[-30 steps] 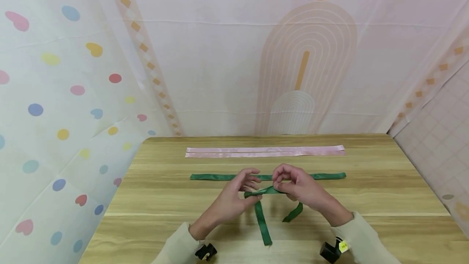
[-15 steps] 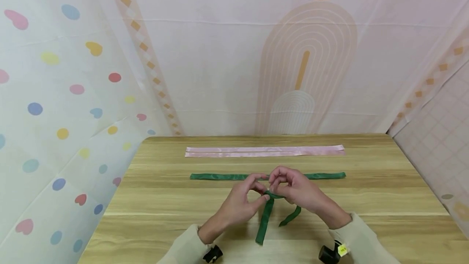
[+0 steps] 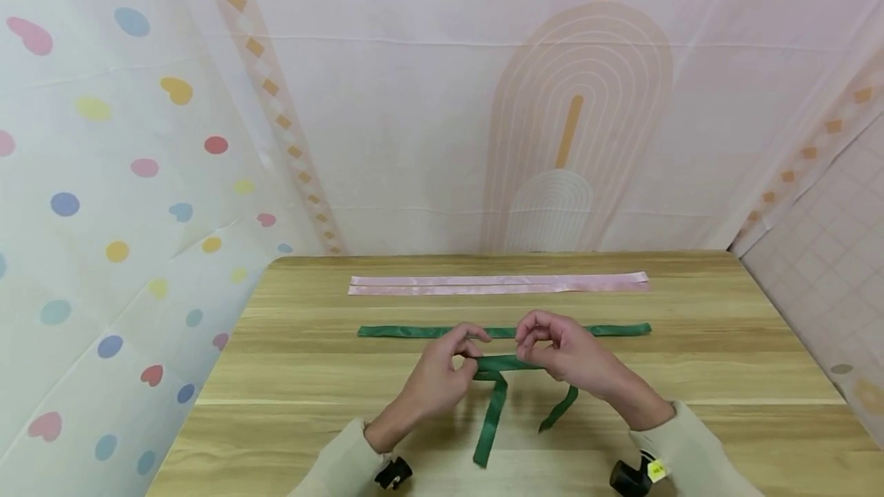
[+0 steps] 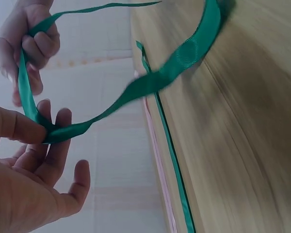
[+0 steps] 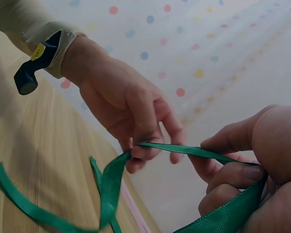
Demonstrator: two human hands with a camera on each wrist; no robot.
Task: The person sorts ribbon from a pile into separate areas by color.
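A pale wooden table [image 3: 725, 374] stands before patterned pastel backdrops, with two ribbons laid flat across its far half: a pink ribbon [image 3: 497, 284] nearest the backdrop and, closer in, a spare green ribbon [image 3: 407, 332] running parallel to it. Above the table's near centre, a person in cream sleeves works a third strip, the green ribbon in hand [image 3: 503, 363], held just off the surface between both hands. The left hand [image 3: 442, 374] pinches one end of a short taut span between thumb and forefinger; the wrist view shows the other fingers spread loosely. The right hand [image 3: 562, 351] grasps the other end with its fingers curled around the fabric. Two tails hang from the span, the longer tail [image 3: 489, 424] reaching down to the tabletop and the shorter tail [image 3: 559, 409] trailing under the right wrist. The ribbon looks feather-light, limp and thin, with a faintly ribbed weave that should offer a little grip; it bends wherever unsupported and will likely twist or slide unless pinched flat. The soundest hold appears to be close on either side of the crossing, face to face between fingertip and thumb.
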